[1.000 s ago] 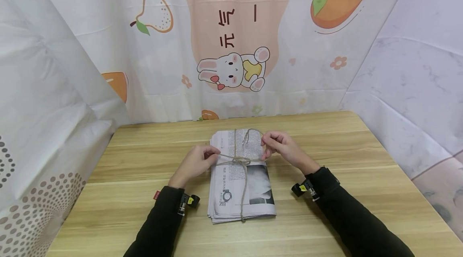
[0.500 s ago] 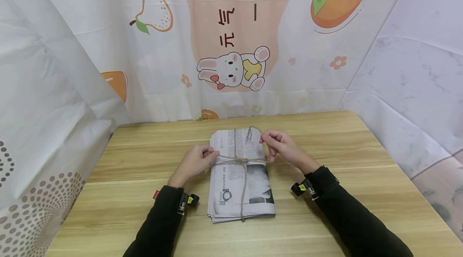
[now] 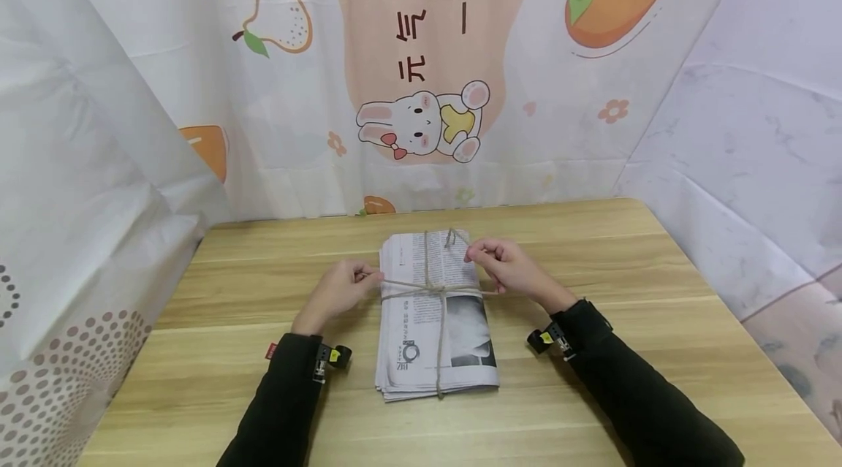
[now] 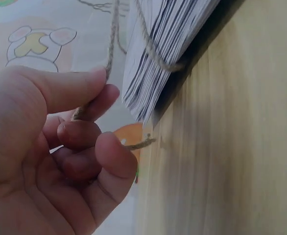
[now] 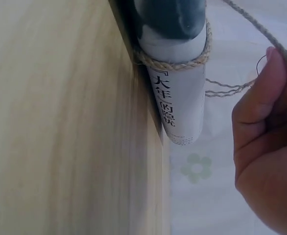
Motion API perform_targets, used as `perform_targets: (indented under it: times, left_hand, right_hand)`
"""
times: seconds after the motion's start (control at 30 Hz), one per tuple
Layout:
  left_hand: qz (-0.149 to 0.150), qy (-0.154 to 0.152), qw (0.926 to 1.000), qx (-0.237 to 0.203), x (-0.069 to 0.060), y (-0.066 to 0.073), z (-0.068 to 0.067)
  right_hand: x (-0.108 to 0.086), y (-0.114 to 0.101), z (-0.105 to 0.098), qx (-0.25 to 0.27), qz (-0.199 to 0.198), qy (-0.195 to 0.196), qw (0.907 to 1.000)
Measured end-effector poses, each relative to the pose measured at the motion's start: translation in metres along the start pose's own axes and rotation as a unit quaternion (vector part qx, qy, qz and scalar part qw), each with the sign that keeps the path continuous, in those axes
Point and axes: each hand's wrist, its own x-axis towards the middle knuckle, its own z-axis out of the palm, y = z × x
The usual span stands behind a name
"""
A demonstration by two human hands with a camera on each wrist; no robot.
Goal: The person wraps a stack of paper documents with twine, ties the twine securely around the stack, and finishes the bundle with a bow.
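A stack of folded newspapers (image 3: 409, 328) lies flat on the table, with jute twine (image 3: 441, 350) wrapped round it lengthwise and crosswise. The strands meet at a knot (image 3: 441, 290) on top. Just off the stack's left edge, my left hand (image 3: 337, 294) pinches one twine end between thumb and forefinger. A frayed tip of twine (image 4: 142, 144) sticks out past its lower fingers in the left wrist view. My right hand (image 3: 516, 273) pinches the other length of twine (image 5: 256, 24) at the stack's right edge. A loose loop of twine (image 3: 451, 237) lies near the stack's far end.
The wooden table (image 3: 230, 379) extends around the stack on all sides. A white printed curtain (image 3: 289, 116) hangs along its back edge, and more sheeting (image 3: 737, 131) borders the right. A small camera (image 3: 338, 357) is strapped to each wrist.
My left hand has moved left, away from the knot, drawing its twine end out. The bow-like tangle at the centre has shrunk into a tighter knot. The right hand has barely shifted.
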Motion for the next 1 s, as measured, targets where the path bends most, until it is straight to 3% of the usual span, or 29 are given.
perform_targets:
  times: [0.2, 0.4, 0.8, 1.0]
  left_hand:
    - [-0.020, -0.004, 0.9998, 0.007, 0.000, -0.002, -0.004]
    - [-0.024, -0.007, 0.9997, 0.001, -0.001, -0.004, -0.006]
    - [-0.022, -0.004, 0.9995, 0.021, -0.002, -0.003, -0.012]
    - [-0.022, -0.022, 0.9993, 0.019, -0.002, -0.006, -0.011]
  right_hand:
    - [-0.001, 0.004, -0.004, -0.012, 0.004, -0.014, 0.9998]
    - [-0.001, 0.008, -0.010, -0.028, 0.021, 0.006, 0.9994]
    - [0.001, 0.007, -0.015, -0.030, 0.036, -0.007, 0.9989]
    - [0.000, 0.007, -0.025, 0.022, 0.057, 0.012, 0.9981]
